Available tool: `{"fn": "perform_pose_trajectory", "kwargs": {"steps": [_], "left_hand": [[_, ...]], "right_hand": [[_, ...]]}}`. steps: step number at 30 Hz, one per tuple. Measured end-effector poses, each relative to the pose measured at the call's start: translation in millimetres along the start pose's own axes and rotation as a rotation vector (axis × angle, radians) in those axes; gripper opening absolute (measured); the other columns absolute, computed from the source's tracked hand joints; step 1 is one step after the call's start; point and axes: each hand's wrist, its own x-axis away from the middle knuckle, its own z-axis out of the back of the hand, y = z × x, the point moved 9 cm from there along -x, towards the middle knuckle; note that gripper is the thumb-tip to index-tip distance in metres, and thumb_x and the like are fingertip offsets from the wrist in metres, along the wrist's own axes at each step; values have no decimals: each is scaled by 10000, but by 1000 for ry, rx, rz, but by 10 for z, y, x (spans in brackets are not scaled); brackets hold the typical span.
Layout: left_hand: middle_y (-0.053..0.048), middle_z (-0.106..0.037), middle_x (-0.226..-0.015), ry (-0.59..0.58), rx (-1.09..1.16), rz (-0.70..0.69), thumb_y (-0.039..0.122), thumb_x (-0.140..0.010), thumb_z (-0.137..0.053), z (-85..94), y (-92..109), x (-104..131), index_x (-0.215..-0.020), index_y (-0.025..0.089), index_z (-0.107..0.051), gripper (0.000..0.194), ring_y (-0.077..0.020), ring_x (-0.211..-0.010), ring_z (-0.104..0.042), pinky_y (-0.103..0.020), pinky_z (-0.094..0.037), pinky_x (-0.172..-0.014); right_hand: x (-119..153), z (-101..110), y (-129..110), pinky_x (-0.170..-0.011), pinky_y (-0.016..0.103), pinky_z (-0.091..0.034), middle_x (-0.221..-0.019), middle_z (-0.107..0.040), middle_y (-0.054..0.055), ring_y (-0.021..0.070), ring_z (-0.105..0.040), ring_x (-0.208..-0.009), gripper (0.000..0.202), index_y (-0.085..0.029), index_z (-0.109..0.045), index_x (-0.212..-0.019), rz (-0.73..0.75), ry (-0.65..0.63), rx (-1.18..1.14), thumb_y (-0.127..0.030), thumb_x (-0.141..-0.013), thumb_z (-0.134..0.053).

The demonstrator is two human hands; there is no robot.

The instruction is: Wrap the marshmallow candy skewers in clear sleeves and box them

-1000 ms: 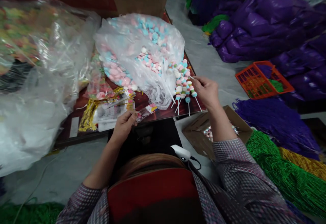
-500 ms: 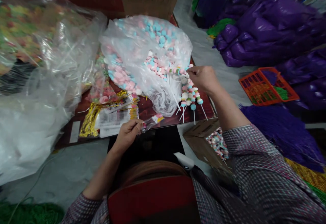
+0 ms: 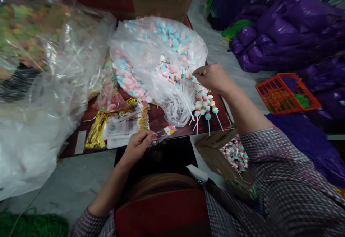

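Note:
My left hand (image 3: pixel 139 143) pinches a small clear packet (image 3: pixel 162 134) with a pink and yellow printed end at the table's front edge. Farther right, my right hand (image 3: pixel 211 76) has its fingertips closed on the right end of a candy skewer (image 3: pixel 182 76) of pink, green and blue pieces. That skewer lies sideways over the opening of a clear bag of pink, blue and white candies (image 3: pixel 129 80). Below my right hand, several candy skewers (image 3: pixel 204 104) lie together, their white sticks toward the table's edge. White sticks (image 3: pixel 188 91) rest beside them.
Gold ties (image 3: pixel 97 131) and flat clear packets (image 3: pixel 118 129) lie on the table's left part. A large plastic bag (image 3: pixel 72 50) stands behind. An open carton (image 3: pixel 215 154) is below the right edge; an orange basket (image 3: pixel 288 93) sits on the floor.
The view has shifted slightly, moving the table rightward and down in the picture. My right hand has moved a little left along the candy skewer. My left hand keeps its hold on the packet.

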Motion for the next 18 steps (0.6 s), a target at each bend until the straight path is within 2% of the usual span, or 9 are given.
{"fn": "perform_pose_trajectory", "kwargs": {"steps": [3,5,9,13,18], "left_hand": [[9,-640,-641,7,-8,-6,503,-917,-635,8,0,-5,-783,197,-735,349,-110,-580,-543,-230,-433,-579],[6,-643,-640,8,-13,-9,512,-915,-635,9,-7,-8,-786,197,-739,356,-112,-580,-540,-232,-433,-580],[4,-652,-649,6,-14,-10,515,-919,-631,4,-13,-13,-793,195,-743,362,-113,-590,-545,-234,-436,-590],[5,-656,-652,-3,-6,-31,516,-930,-622,-5,16,-15,-803,192,-749,371,-109,-588,-541,-230,-430,-588],[8,-643,-638,-12,-1,-33,527,-939,-615,-13,29,-10,-807,190,-749,386,-108,-583,-539,-229,-424,-584]], "right_hand": [[-76,58,76,-847,385,-544,-775,-791,31,266,-749,-902,239,-283,-831,-867,9,72,-99,-242,-842,-597],[-113,67,104,-859,404,-543,-707,-762,27,261,-737,-864,197,-291,-822,-825,29,84,-138,-269,-832,-626],[-156,91,79,-892,420,-535,-675,-739,32,263,-731,-884,159,-283,-811,-806,44,70,-150,-291,-827,-653],[-172,166,-1,-885,444,-515,-666,-740,51,308,-734,-944,152,-287,-804,-775,40,50,-122,-243,-811,-663],[-221,221,3,-863,454,-506,-632,-714,54,328,-729,-958,132,-290,-800,-768,26,79,-160,-260,-817,-681]]}}
